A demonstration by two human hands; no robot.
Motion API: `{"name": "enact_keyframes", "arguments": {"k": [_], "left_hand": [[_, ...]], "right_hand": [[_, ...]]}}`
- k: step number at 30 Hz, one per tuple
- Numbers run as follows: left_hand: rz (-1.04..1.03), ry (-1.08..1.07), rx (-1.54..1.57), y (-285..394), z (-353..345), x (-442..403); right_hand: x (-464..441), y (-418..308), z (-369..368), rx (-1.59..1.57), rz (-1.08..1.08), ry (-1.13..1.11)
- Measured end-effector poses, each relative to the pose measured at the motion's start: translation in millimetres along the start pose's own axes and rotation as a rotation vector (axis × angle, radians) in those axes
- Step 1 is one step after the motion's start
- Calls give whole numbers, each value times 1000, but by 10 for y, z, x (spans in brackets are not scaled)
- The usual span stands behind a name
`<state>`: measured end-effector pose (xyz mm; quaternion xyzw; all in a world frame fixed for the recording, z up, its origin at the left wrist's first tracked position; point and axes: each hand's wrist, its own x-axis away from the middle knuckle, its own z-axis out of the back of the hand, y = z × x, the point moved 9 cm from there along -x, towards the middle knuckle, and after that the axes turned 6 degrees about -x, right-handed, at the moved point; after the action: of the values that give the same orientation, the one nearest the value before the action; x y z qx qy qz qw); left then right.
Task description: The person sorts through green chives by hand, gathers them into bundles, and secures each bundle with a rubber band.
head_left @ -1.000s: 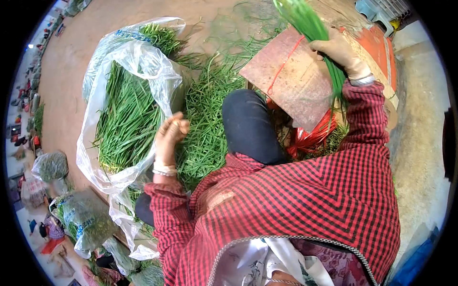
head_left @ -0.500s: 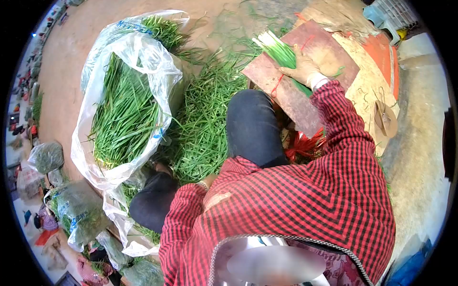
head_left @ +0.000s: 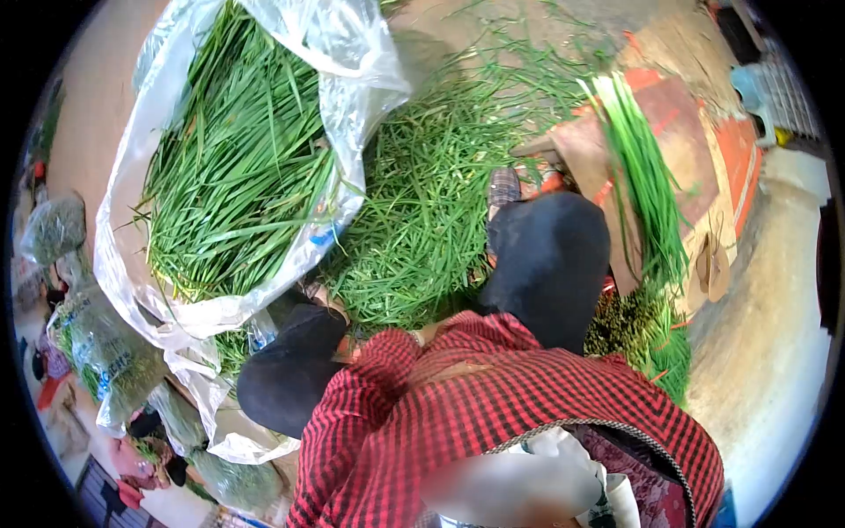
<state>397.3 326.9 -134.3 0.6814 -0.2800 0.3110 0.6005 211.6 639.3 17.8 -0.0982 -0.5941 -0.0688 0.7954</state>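
Observation:
A bundle of long green chives (head_left: pixel 647 167) with white stalk ends lies across a reddish-brown board (head_left: pixel 691 145) at the right, its leaves hanging over the near edge. My right hand is out of sight; the sleeve on that side runs down beside my body. Only a sliver of my left hand (head_left: pixel 429 333) shows at the wrist, by my lap, and its fingers are hidden behind the checked sleeve and my leg. A large clear plastic bag (head_left: pixel 352 75) full of loose chives (head_left: pixel 238 167) stands at the left.
Loose green leaves (head_left: pixel 431 194) cover the floor between bag and board. More bundled greens (head_left: pixel 627 321) sit beside my right knee. Filled plastic bags (head_left: pixel 119 356) line the lower left. A grey-blue plastic crate (head_left: pixel 779 92) stands at the upper right.
My right hand has left the chives on the board and gone out of view. The bundle now stretches lengthwise over the board's near edge. My view has shifted, and my right knee appears farther right.

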Motion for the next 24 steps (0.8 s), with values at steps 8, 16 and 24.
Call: {"name": "enact_keyframes", "arguments": {"k": [8, 16, 24], "left_hand": [[-35, 58, 214, 266, 152, 109], [107, -124, 429, 272, 696, -41], [-46, 99, 182, 656, 1240, 18]], "right_hand": [[-148, -633, 43, -20, -103, 51], [-415, -992, 130, 151, -34, -37], [851, -2269, 1109, 60, 378, -481]]}}
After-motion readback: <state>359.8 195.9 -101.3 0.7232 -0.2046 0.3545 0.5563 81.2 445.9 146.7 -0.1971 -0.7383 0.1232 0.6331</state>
